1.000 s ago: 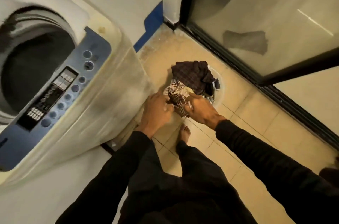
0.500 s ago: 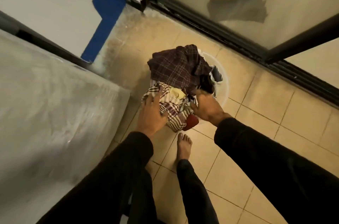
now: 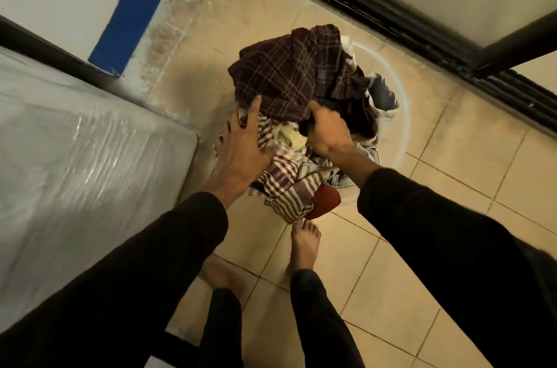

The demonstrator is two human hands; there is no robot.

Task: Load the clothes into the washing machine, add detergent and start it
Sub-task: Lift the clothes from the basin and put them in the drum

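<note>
Clothes (image 3: 298, 114): heaped in a basket (image 3: 402, 114) beside the washer (image 3: 90, 171), not yet loaded.
Left hand (image 3: 241, 146): now spread, pressed on the striped cloth (image 3: 289, 186).
Right hand (image 3: 328, 135): now curled into the dark plaid (image 3: 289, 75).
Meaning: lifting seems near.

1. The single head-worn view looks steeply down from standing height onto the beige tiled floor (image 3: 452, 186).
2. It faces forward toward the dark-framed glass sliding door (image 3: 391, 14) along the top edge.
3. Both black-sleeved forearms reach in from the bottom, close to the lens.
</note>
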